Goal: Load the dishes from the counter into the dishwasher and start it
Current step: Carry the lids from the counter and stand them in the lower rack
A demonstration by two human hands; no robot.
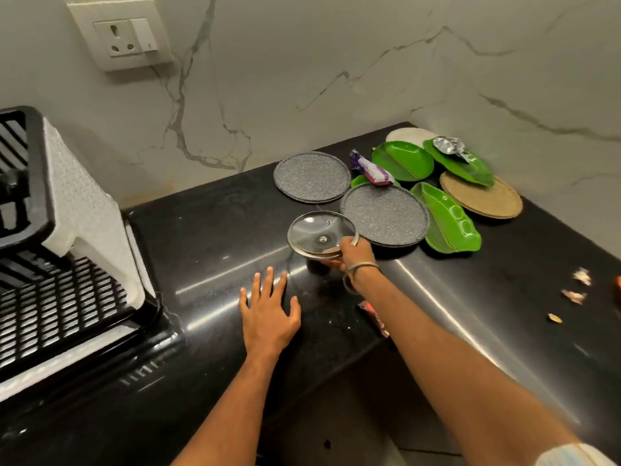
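- The right hand (351,255) grips the near-right edge of a round glass lid with a metal rim (321,234); its fingers curl round the rim, and the lid sits tilted above the glossy black stone table (235,210).
- A thin metal bangle (361,268) circles the right wrist.
- The left hand (268,314) lies over the table just left of the lid, with its fingers straight and spread, holding nothing; whether the palm touches the surface cannot be told.
- Just beyond the lid lie two round speckled grey plates: the far one (312,176) lies flat and apart from the rest, while the near one (384,215) sits just beside the lid.
- To the right, in the corner, lie several glossy green leaf-shaped dishes (447,222), overlapping each other, a pale round plate (408,134) at the back and a tan round plate (484,200).
- A crumpled silver foil wrapper (450,146) rests on one green dish, and a purple and white wrapper (371,168) lies between the far grey plate and the green dishes.
- Small scraps (576,294) are scattered on the table at the right edge.
- A black slotted dish rack (50,297) with a white woven cloth (80,203) draped over it stands at the left.
- A white wall socket with a switch (126,37) sits on the marble-patterned wall.
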